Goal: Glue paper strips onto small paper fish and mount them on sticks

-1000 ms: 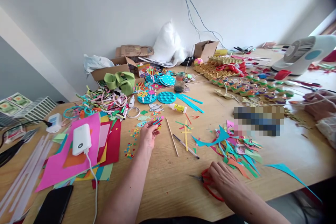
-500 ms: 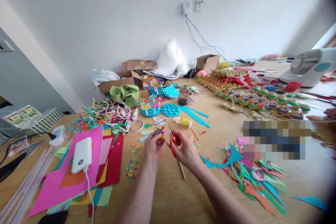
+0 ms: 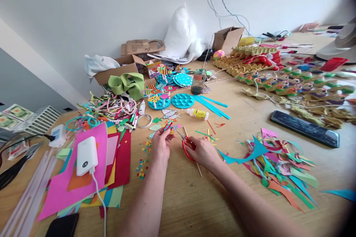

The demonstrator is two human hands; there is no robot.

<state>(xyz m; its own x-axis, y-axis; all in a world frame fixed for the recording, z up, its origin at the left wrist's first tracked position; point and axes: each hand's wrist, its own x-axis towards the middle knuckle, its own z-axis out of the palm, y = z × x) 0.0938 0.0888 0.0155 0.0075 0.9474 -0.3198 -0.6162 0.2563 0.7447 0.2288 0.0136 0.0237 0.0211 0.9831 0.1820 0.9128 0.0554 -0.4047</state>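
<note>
A small striped piece of coloured paper [image 3: 168,125], red and blue, is pinched in the fingertips of my left hand [image 3: 162,143]. My right hand [image 3: 203,152] grips red-handled scissors [image 3: 188,152], whose blades point up and left toward that paper; whether they touch it I cannot make out. Beneath the right hand lies a thin wooden stick [image 3: 199,169], partly hidden. Just beyond the hands are grey paper fish [image 3: 170,113] and a yellow-labelled glue bottle [image 3: 198,114] on its side. Small paper dots [image 3: 142,168] are scattered left of my left forearm.
Coloured paper sheets [image 3: 122,163] with a white power bank [image 3: 87,155] lie at left. Blue discs [image 3: 183,100] and a glass jar [image 3: 198,81] stand farther back. Paper scraps [image 3: 280,170], a phone [image 3: 305,128] and egg cartons [image 3: 267,74] occupy the right side.
The view has tipped downward. The scissors have swung from pointing nearly upright to slanting left, and my right hand sits a little farther from the left. Both hands keep their hold.
</note>
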